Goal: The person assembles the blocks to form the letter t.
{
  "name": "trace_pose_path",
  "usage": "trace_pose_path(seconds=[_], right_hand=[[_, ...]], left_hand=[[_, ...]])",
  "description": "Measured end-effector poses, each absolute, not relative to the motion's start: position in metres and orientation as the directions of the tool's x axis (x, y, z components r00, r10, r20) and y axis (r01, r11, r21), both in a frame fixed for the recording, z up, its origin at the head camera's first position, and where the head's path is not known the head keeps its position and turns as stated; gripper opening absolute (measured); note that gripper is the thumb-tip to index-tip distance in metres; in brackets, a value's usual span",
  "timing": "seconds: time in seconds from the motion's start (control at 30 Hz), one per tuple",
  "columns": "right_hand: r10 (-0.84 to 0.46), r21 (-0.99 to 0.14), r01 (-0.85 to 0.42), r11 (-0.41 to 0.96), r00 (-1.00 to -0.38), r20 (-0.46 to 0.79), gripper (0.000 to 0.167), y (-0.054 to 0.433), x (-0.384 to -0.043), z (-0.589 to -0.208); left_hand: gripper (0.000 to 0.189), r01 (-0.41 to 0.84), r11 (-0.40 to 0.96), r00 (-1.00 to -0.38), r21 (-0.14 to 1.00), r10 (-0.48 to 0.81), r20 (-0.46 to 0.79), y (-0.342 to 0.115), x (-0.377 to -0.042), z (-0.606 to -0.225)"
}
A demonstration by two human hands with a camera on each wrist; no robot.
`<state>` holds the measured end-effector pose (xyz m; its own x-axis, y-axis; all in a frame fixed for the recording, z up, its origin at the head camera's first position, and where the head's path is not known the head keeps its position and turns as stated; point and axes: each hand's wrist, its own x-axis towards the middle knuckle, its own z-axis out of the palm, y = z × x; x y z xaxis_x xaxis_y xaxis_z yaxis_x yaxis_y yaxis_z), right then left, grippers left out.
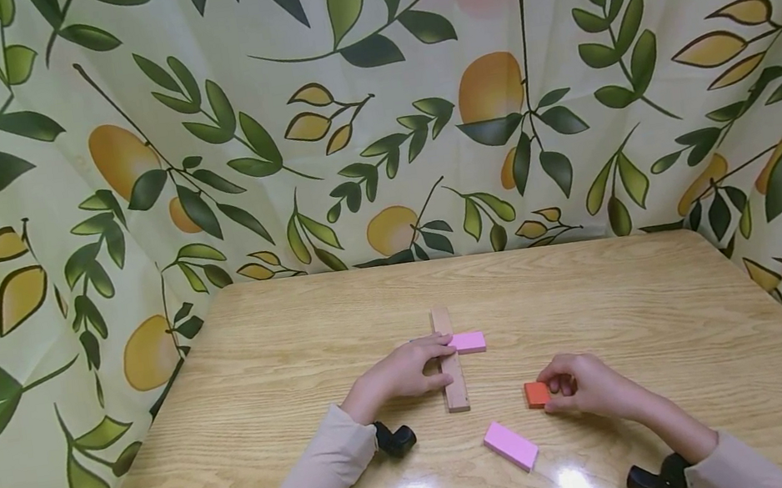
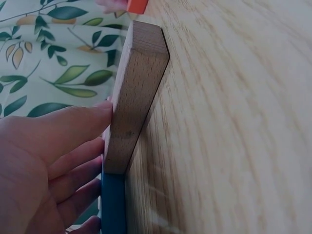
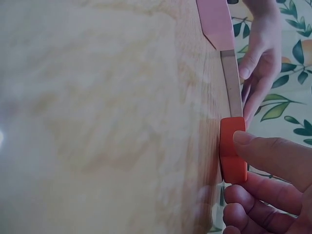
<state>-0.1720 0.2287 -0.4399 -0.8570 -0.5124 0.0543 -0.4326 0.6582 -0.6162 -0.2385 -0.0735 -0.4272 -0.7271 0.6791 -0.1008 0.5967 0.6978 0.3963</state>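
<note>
Leaf-printed fabric (image 1: pixel 324 203) hangs behind a wooden table (image 1: pixel 595 289) reflecting bright light.

No readable text, labels, or numbers

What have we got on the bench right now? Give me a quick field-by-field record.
Left grip: touching the wooden strip
Right grip: pinching the orange block
Far pink block: lies crosswise at the strip's right side
Near pink block: apart from both hands, lying at an angle
Blue piece: by the strip, mostly hidden in the head view
Surface: wood-grain table
Unclear: whether the strip is one piece, as fingers cover part
</note>
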Motion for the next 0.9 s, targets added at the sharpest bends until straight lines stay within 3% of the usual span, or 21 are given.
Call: trace_pose_path(seconds=[0.9], right_hand=[[-0.540,-0.620,-0.458,0.638,-0.839,0.064,0.023,0.2205,-0.1736,-0.4378]], left_hand=[[0.049,0.593,0.702,-0.731,0.394,0.675,-0.103,-0.0736,-0.2372,-0.4263]])
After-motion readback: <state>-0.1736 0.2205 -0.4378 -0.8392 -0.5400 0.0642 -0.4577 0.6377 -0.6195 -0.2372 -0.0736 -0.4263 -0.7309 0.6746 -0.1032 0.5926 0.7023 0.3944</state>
